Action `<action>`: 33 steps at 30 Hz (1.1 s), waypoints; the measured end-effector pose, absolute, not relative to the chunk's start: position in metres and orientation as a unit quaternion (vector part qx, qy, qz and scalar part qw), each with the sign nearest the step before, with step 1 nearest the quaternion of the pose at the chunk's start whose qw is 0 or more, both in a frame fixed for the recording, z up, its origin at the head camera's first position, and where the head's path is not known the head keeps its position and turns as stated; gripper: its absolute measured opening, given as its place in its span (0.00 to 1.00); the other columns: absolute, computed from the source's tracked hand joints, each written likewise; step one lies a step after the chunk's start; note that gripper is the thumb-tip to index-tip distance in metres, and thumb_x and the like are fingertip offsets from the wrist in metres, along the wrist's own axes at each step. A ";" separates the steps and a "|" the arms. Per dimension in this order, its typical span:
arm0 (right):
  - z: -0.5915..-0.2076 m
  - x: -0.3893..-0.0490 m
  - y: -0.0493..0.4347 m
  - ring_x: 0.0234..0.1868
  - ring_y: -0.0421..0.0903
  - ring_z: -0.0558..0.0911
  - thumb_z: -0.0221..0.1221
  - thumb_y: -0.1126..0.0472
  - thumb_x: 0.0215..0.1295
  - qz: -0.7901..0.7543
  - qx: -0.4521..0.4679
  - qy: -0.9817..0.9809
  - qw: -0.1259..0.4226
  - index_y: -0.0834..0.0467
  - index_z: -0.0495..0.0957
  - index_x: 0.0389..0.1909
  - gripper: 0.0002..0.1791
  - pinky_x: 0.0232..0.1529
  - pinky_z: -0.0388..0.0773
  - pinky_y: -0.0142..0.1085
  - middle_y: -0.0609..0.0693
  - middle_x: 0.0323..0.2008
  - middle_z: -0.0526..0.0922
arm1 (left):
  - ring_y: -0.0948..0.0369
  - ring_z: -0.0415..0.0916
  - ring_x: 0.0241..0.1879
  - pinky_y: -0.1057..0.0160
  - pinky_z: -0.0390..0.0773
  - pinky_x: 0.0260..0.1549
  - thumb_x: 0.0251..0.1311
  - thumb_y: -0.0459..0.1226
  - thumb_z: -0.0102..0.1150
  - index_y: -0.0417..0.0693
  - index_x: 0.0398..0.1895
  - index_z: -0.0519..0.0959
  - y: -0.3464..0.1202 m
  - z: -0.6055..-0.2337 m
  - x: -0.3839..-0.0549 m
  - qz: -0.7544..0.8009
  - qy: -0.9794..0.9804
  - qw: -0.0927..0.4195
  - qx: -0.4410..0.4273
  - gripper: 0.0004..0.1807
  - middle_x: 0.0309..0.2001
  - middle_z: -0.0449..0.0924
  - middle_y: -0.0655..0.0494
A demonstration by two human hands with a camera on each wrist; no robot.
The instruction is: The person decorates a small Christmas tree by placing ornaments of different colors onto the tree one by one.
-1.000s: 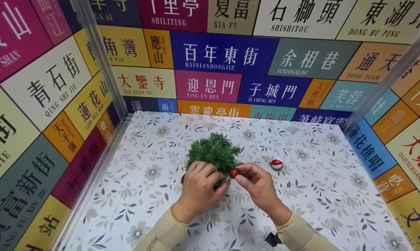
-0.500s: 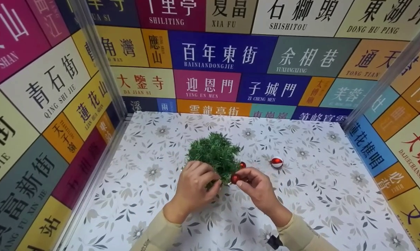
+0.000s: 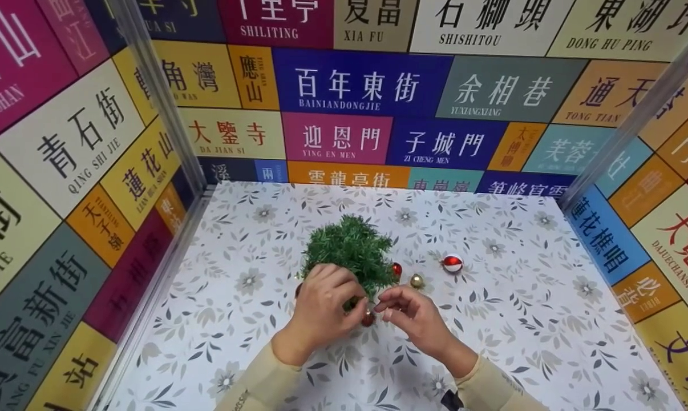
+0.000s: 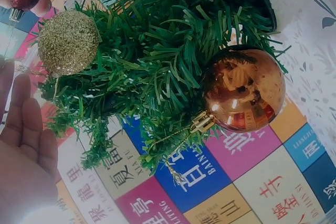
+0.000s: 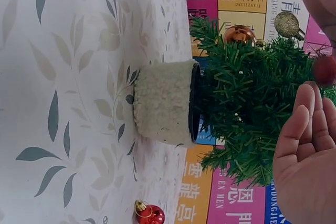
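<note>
A small green artificial Christmas tree [image 3: 347, 248] stands in a white fleecy pot [image 5: 165, 103]. My left hand [image 3: 324, 308] is in front of it, fingers curled near the branch tips. My right hand [image 3: 418, 322] faces it from the right, thumb and fingertips drawn close together. Between them hangs a small red Christmas bauble [image 3: 368, 318], its cap upward. Its thin string runs up to the fingertips of both hands, which pinch it; the exact hold is partly hidden. A glittery gold bauble [image 4: 68, 43] and a shiny copper bauble [image 4: 244, 90] hang on the branches.
Right of the tree, a red-and-white bauble [image 3: 452, 264] lies on the floral tablecloth [image 3: 509, 308]. Closer in are a red bauble [image 3: 397, 269] and a small gold bauble [image 3: 417, 280]. Walls of coloured name panels [image 3: 367, 83] enclose the table's back and sides.
The red bauble, earlier pinched in the right fingers, has come down and toward the left hand and hangs between the hands. The right hand has lowered, uncovering the red and gold baubles.
</note>
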State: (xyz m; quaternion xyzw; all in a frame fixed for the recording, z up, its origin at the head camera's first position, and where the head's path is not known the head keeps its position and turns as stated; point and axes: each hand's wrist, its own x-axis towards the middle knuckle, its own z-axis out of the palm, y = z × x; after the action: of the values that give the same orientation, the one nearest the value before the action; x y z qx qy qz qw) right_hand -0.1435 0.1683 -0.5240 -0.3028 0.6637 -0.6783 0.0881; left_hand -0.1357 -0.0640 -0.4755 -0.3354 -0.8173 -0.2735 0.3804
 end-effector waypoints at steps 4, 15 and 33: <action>-0.515 -0.139 0.163 0.41 0.52 0.80 0.55 0.73 0.69 -0.645 -0.309 0.698 0.046 0.67 0.76 0.52 0.12 0.39 0.80 0.40 0.67 0.43 0.80 | 0.59 0.74 0.33 0.59 0.72 0.39 0.53 0.39 0.65 0.56 0.23 0.83 -0.064 -0.476 -0.136 -0.274 -0.821 0.374 -0.334 0.04 0.31 0.79 0.63; -0.478 -0.125 0.139 0.32 0.44 0.77 0.67 0.74 0.57 -0.538 -0.351 0.756 -0.127 0.59 0.84 0.41 0.12 0.30 0.76 0.36 0.49 0.36 0.80 | 0.60 0.74 0.32 0.59 0.73 0.38 0.53 0.38 0.65 0.57 0.23 0.83 -0.067 -0.480 -0.138 -0.277 -0.821 0.378 -0.328 0.04 0.30 0.78 0.63; -0.477 -0.127 0.130 0.27 0.44 0.77 0.63 0.77 0.60 -0.567 -0.360 0.730 -0.124 0.60 0.82 0.32 0.09 0.27 0.76 0.35 0.51 0.30 0.80 | 0.60 0.72 0.31 0.59 0.71 0.37 0.51 0.39 0.67 0.56 0.23 0.83 -0.072 -0.481 -0.134 -0.278 -0.828 0.366 -0.321 0.03 0.30 0.77 0.63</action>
State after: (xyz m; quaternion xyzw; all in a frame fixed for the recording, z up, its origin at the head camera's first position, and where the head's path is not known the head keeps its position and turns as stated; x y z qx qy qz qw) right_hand -0.1268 0.1303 -0.4769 -0.3600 0.7304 -0.5671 -0.1238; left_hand -0.1340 -0.0717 -0.4809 -0.3208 -0.8284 -0.2779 0.3655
